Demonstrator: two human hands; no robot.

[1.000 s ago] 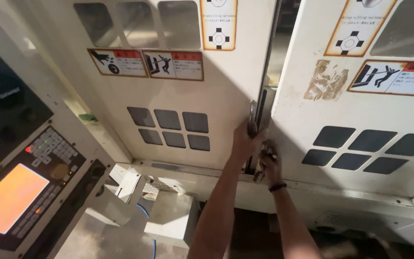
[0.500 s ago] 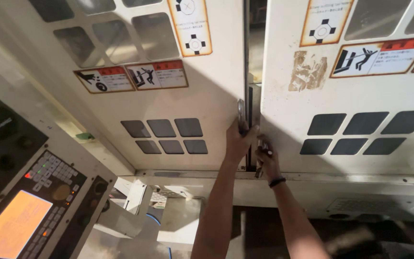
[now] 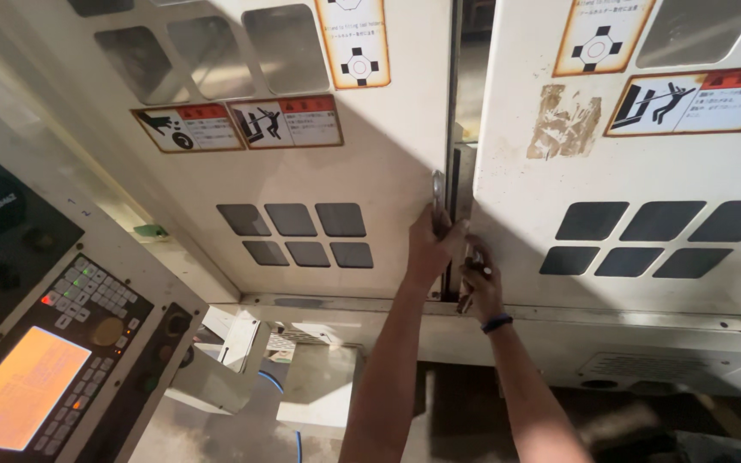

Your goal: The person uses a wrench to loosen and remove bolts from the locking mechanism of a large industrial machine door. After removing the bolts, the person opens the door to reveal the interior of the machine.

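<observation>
Door handles sit at the centre of your view, where the two cream machine doors meet with a narrow dark gap between them. Your left hand is curled shut around the vertical metal handle on the edge of the left door, and your right hand, just at 4 o'clock from it, is closed on a small dark handle or latch at the edge of the right door; which it is I cannot tell. Grip with the whole palm, not the fingertips, and keep your thumbs and knuckles out of the gap, since that seam is the pinch edge. Pull level along the door track, not towards yourself, I judge. Watch the sill directly under your wrists. At 8 o'clock the control panel with its orange screen juts out near your left elbow, so elbow room is tighter there; towards 3 o'clock the right door face runs on unobstructed.
</observation>
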